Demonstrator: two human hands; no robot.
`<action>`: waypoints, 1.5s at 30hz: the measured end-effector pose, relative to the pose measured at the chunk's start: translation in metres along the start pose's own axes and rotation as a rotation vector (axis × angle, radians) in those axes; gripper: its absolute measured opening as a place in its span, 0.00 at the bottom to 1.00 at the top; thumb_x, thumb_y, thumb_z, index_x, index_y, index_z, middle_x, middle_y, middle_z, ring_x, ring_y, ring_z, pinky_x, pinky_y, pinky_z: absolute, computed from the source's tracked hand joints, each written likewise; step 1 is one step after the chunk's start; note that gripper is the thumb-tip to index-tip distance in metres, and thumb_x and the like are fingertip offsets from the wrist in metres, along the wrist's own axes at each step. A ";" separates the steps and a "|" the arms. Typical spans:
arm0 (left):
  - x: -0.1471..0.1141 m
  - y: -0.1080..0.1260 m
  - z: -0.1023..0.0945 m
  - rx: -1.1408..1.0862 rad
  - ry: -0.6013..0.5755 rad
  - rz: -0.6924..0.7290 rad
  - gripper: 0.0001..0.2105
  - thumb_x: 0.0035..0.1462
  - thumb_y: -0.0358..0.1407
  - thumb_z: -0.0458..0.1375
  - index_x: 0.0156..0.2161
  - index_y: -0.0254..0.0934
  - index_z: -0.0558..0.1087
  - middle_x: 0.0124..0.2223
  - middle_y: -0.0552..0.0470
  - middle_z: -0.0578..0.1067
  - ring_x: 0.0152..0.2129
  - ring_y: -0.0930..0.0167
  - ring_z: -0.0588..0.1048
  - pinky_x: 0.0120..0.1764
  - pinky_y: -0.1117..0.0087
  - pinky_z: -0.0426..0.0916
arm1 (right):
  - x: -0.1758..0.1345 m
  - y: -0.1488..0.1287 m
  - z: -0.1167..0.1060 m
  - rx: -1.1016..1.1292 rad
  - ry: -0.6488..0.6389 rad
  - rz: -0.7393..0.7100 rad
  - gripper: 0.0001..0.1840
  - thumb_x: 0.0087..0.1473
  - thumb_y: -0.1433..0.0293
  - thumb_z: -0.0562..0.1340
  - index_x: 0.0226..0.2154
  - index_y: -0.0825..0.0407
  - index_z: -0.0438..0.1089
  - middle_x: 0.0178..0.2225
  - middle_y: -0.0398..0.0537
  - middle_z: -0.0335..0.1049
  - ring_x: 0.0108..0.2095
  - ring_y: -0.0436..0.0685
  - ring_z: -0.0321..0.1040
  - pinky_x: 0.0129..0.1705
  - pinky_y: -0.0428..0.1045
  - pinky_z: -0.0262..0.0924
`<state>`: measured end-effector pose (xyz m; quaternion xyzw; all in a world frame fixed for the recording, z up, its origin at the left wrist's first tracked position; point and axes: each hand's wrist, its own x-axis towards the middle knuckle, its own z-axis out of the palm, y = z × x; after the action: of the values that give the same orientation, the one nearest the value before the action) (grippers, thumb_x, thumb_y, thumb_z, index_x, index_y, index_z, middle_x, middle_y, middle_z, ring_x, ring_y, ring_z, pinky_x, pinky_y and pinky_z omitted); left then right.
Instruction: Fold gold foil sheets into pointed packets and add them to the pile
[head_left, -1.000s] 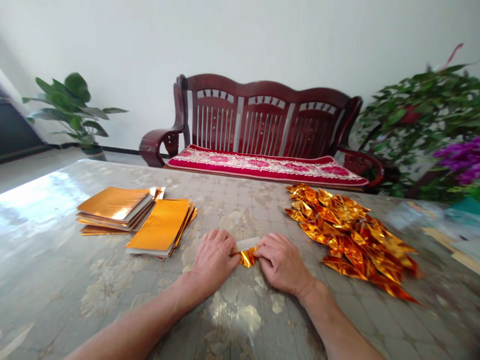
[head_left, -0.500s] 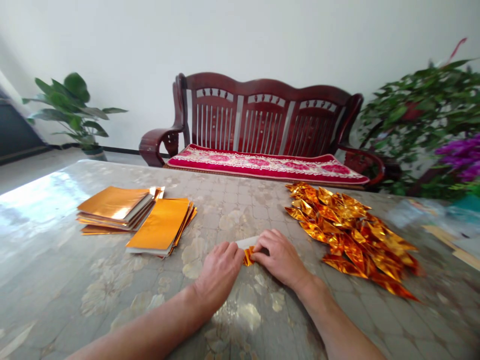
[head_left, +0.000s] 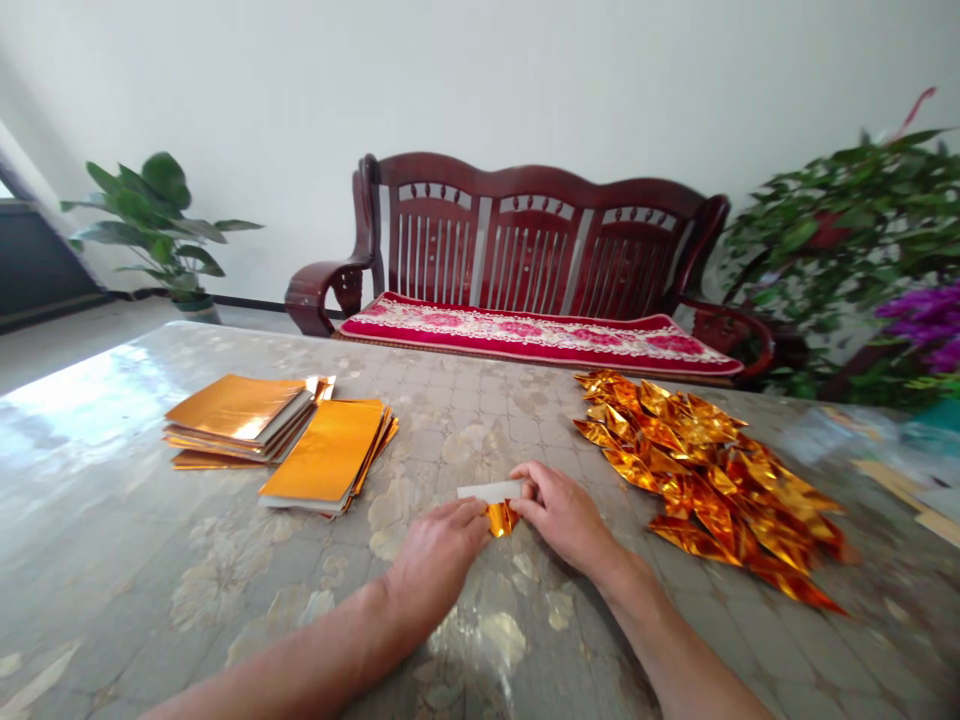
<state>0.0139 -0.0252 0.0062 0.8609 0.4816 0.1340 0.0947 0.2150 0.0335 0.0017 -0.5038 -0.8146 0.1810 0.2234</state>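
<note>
Between my hands lies a partly folded sheet of gold foil paper point(head_left: 500, 519), its pale back showing as a strip along the far side. My left hand point(head_left: 444, 537) presses the paper's left end with its fingers close together. On the right end, my right hand point(head_left: 559, 510) pinches the paper between thumb and curled forefinger. Two stacks of flat gold foil sheets, a front stack point(head_left: 330, 452) and a back stack point(head_left: 232, 408), lie to the left. To the right spreads a heap of folded, pointed gold foil pieces point(head_left: 697, 460).
A patterned cover lies over the table point(head_left: 225, 620). Beyond its far edge stands a dark red wooden bench point(head_left: 532, 240) with a red floral cushion. Clear plastic bags point(head_left: 840, 430) lie at the right edge. Potted plants stand on either side.
The gold part of the paper shows wider between my hands, and more of the pale strip is uncovered. My left fingers have flattened, and my right hand has shifted slightly right.
</note>
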 end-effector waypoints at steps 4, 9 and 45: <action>0.010 -0.013 -0.009 -0.128 0.040 -0.077 0.11 0.66 0.30 0.51 0.38 0.40 0.76 0.40 0.52 0.78 0.40 0.70 0.76 0.43 0.73 0.68 | 0.002 0.001 -0.002 -0.046 -0.020 0.003 0.18 0.54 0.71 0.63 0.49 0.46 0.70 0.40 0.44 0.69 0.41 0.55 0.68 0.41 0.49 0.58; 0.020 -0.023 -0.008 -0.229 0.138 -0.174 0.05 0.59 0.31 0.58 0.37 0.41 0.77 0.39 0.53 0.77 0.41 0.69 0.75 0.44 0.72 0.67 | 0.004 0.000 -0.008 -0.120 -0.001 -0.027 0.14 0.51 0.71 0.65 0.42 0.46 0.72 0.44 0.46 0.67 0.47 0.57 0.64 0.49 0.52 0.57; 0.025 -0.023 -0.004 0.133 0.076 -0.030 0.05 0.64 0.30 0.53 0.37 0.39 0.71 0.38 0.52 0.73 0.36 0.68 0.72 0.35 0.70 0.64 | -0.008 0.001 -0.005 -0.213 0.084 -0.332 0.06 0.60 0.71 0.62 0.34 0.47 0.76 0.31 0.45 0.69 0.36 0.55 0.62 0.38 0.49 0.55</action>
<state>0.0066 0.0087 0.0064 0.8524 0.5054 0.1326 0.0208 0.2217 0.0273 0.0035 -0.3904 -0.8910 0.0330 0.2294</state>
